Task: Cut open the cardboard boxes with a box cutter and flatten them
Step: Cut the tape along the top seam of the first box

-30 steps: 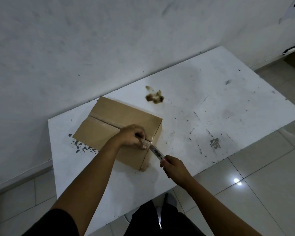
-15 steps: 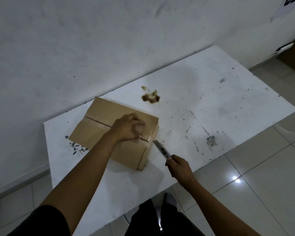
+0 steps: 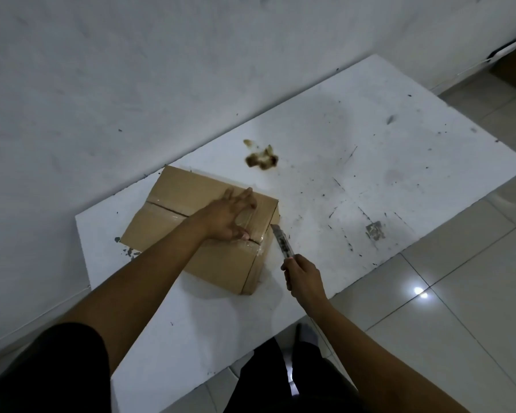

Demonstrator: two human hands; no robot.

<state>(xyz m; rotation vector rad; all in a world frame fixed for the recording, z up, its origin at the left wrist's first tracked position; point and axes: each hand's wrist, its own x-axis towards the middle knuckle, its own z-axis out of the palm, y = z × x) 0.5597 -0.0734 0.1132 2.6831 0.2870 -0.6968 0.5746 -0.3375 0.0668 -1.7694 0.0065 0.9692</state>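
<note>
A brown cardboard box (image 3: 173, 198) lies on the left part of a white table (image 3: 340, 180), its top flaps closed with clear tape along the centre seam. My left hand (image 3: 230, 216) rests flat on the box top with the fingers spread, the thumb at the taped seam near the right edge. My right hand (image 3: 303, 274) grips the handle of a box cutter (image 3: 282, 241). The blade tip points up at the box's right side, close to the top edge.
A brown stain (image 3: 261, 159) marks the table behind the box, and dark scratches and a grey patch (image 3: 374, 231) lie to the right. A white wall stands behind the table. Tiled floor (image 3: 459, 308) runs along the front and right; my legs are at the table's front edge.
My left hand has opened from a curled grip at the box's corner and now lies flat on top. The cutter came off the corner, drew back, then rose toward the box's right side.
</note>
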